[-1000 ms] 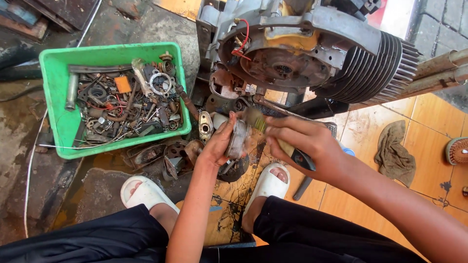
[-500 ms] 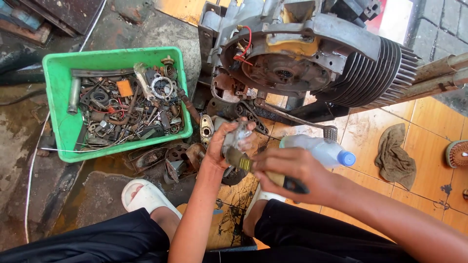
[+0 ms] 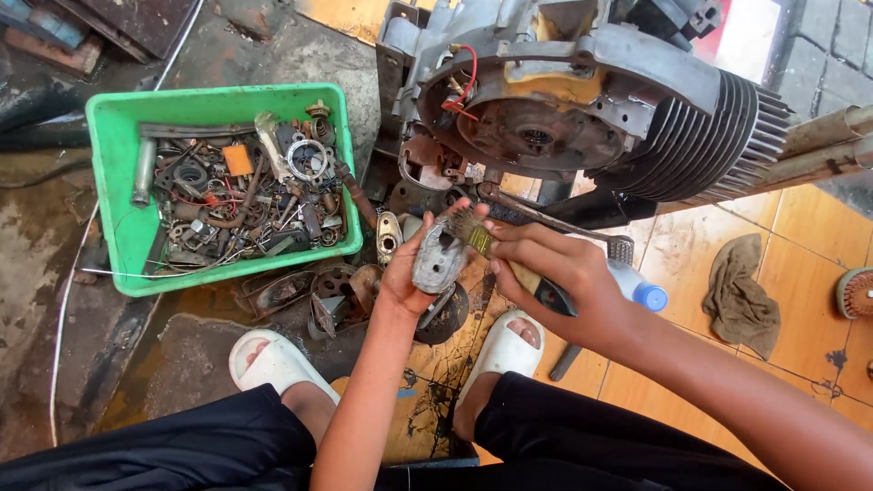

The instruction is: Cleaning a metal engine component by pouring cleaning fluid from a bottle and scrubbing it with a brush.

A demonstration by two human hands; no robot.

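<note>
My left hand [image 3: 411,269] holds a small grey cast-metal engine part [image 3: 437,258] up in front of me. My right hand [image 3: 556,273] grips a paintbrush [image 3: 496,254] with a dark handle, and its bristles rest against the top of that part. Just beyond both hands stands a large grey engine block [image 3: 582,109] with cooling fins and an open round housing with a red wire. A clear plastic bottle with a blue cap [image 3: 640,289] lies on the floor behind my right wrist.
A green plastic bin [image 3: 114,173] full of several rusty, oily parts sits at the left. Loose dirty parts [image 3: 318,295] lie below it. A brown rag [image 3: 743,295] lies on the orange tiles at right. My feet in white sandals [image 3: 273,362] rest on the floor.
My right hand has moved left and brought the brush onto the metal part. The bottle behind it is now mostly covered by my wrist. The left hand stayed roughly in place.
</note>
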